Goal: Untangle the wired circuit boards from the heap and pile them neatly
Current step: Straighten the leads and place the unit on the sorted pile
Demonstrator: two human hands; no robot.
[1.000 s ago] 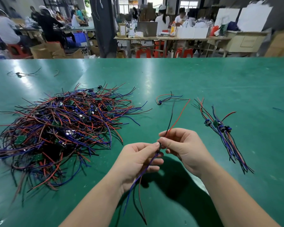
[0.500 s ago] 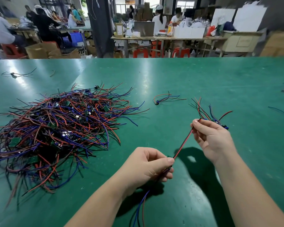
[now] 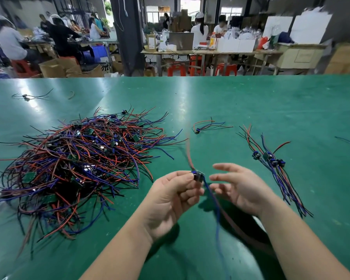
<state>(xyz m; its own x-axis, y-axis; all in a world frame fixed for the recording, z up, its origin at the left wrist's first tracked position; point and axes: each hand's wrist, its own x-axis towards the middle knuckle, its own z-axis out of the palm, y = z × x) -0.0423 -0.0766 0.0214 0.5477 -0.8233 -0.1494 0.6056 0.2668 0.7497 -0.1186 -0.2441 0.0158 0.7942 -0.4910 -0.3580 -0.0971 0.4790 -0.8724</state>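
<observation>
Pinched between the thumb and fingertips of the left hand (image 3: 170, 199) is a small wired circuit board with a blue component (image 3: 197, 175), held in the air above the middle of the near edge of the green-matted table (image 3: 230, 93). Its red wire runs upward, blurred, while a blue and a red wire trail down toward the near edge between the two forearms. The right hand (image 3: 242, 190) hangs just beside the board with its fingers spread and straight, gripping nothing; I cannot tell whether a fingertip brushes the blue wire.

Toward the left edge lies the big tangled heap of red, blue and black wires with little green boards (image 3: 75, 164). Toward the right edge, well apart from the heap, a slim bundle of sorted wired boards (image 3: 275, 168) lies with its wires roughly parallel. Between them, farther back, a single loose wired board (image 3: 206, 126) rests on the mat. Another stray wired piece (image 3: 26, 96) lies near the far left corner.
</observation>
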